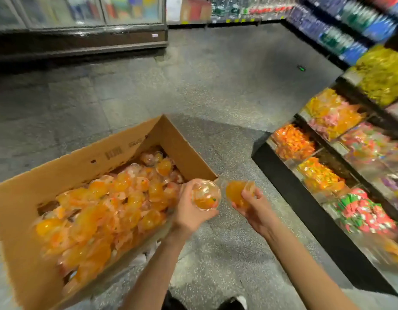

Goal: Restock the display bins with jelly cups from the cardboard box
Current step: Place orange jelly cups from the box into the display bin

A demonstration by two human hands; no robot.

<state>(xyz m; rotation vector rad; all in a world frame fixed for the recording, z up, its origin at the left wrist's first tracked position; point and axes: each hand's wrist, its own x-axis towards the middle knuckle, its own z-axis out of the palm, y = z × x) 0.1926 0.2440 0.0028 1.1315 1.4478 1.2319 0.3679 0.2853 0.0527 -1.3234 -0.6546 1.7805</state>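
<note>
An open cardboard box [66, 171] sits on the floor at the left, filled with several orange jelly cups [108, 206]. My left hand [189, 211] grips one clear-lidded orange jelly cup [205, 196] just past the box's right corner. My right hand [254, 206] holds another orange jelly cup [237, 193] right beside it. Both cups hang over the floor between the box and the display bins [318, 175] at the right, which hold sweets in orange, yellow, pink and red-green wrappers.
Grey speckled floor [216, 86] spreads ahead. A glass-doored freezer [81, 23] stands at the far left. Shelves of bottled drinks [341, 30] run along the back and right. The black base of the bin rack [289, 189] edges the aisle. My shoe [236, 303] shows below.
</note>
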